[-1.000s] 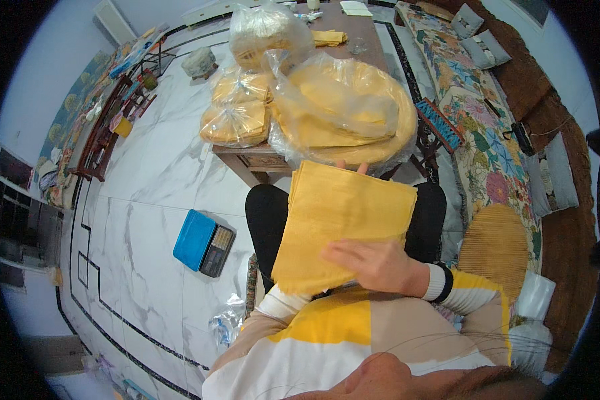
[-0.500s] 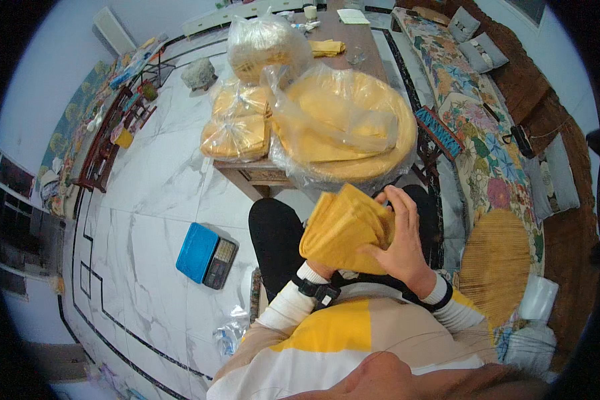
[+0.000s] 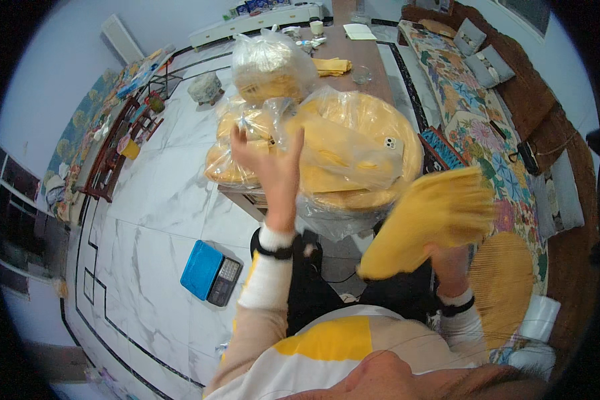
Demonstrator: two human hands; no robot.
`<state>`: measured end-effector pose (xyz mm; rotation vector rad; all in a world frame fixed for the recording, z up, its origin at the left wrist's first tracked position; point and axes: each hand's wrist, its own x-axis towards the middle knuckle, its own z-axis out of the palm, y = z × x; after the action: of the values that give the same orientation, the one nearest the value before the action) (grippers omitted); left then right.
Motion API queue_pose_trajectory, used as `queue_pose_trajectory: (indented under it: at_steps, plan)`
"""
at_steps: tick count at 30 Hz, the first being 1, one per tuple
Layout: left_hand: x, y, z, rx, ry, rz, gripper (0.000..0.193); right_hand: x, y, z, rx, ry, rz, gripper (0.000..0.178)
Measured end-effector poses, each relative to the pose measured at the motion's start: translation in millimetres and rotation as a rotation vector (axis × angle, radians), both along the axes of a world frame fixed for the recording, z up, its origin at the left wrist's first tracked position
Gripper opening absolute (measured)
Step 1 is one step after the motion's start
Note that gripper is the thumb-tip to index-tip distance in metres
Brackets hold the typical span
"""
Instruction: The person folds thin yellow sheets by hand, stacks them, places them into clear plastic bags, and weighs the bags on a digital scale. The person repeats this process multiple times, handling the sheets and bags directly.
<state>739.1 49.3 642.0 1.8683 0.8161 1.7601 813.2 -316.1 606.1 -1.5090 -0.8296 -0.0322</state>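
Hands (image 3: 278, 170) apart, left fingers (image 3: 239, 143) spread

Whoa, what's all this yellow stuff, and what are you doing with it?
A seated person has a bundle of yellow sheets in the right hand, off to the right; the bundle is blurred. The left hand is up with its fingers spread, in front of a clear plastic bag with yellow contents. Beside that bag, a big round yellow pile sits in plastic at the near end of the table.
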Motion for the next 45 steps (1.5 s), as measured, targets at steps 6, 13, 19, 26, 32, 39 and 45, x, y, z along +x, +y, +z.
queue_pose_trajectory:
  at_steps: [6, 13, 19, 26, 32, 39, 45]
  plan:
    - [23.5, 58.7, 0.5, -0.423, 0.133, -0.406, 0.04, 86.7, 71.2, 57.3, -0.085, -0.691, -0.565, 0.042]
    - [-7.2, 56.0, 12.2, -0.752, -0.197, -0.703, 0.034, 90.7, 208.5, 14.6, -0.028, -0.439, 0.109, 0.054]
    - [-15.5, 58.2, 14.7, -0.754, -0.093, -0.652, 0.044, 126.5, 222.7, 38.5, -0.479, -0.492, 0.453, 0.07]
    - [-0.2, 33.8, 24.3, -0.709, 0.018, -0.809, 0.041, 185.5, 299.4, 15.8, -1.241, -0.597, 1.017, 0.072]
    - [20.4, 34.9, 34.2, -0.782, 0.019, -0.889, 0.051, 212.4, 360.7, -47.2, -1.462, 0.1, 1.242, 0.059]
    - [26.4, 39.5, 35.8, -0.919, -0.019, -0.908, 0.047, 222.8, 359.5, -40.4, -1.294, -0.477, 1.031, 0.076]
    - [33.4, 43.2, 39.5, -0.961, -0.055, -0.894, 0.033, 236.6, 302.9, -22.9, -1.27, -0.84, 0.712, 0.099]
